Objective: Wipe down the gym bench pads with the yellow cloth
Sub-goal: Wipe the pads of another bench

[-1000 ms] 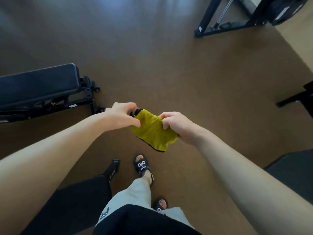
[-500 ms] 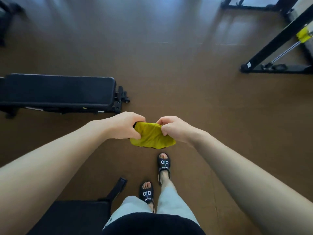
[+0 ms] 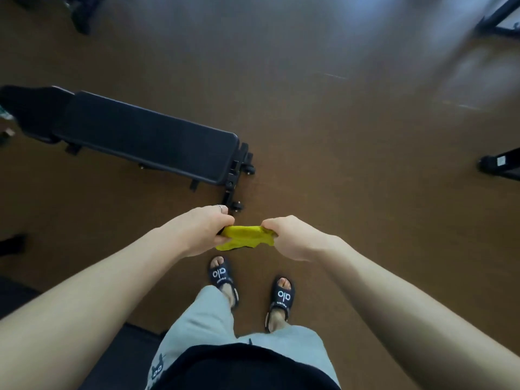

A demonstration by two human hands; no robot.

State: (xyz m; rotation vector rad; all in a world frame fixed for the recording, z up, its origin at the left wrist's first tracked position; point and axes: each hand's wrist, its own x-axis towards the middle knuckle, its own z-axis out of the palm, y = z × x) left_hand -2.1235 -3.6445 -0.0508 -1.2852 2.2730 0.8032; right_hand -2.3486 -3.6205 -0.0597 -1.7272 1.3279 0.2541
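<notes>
both hands, left hand [image 3: 201, 230] and right hand [image 3: 289, 237], pinch the ends of the bunched yellow cloth [image 3: 244, 237], probably folding it into a wiping pad. it's mid-air, just off the end of the long black padded bench [image 3: 146, 139].

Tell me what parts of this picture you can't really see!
Head view, the only one:
- Yellow cloth: both ends hidden inside the left hand and right hand.
- Gym bench: far end cut off by the left edge; underside hidden by its pad.
- Black machine frames: cut off by the right edge.
- Floor top right: smeared by motion blur and glare.
- Trouser print: too small and cut off.
</notes>
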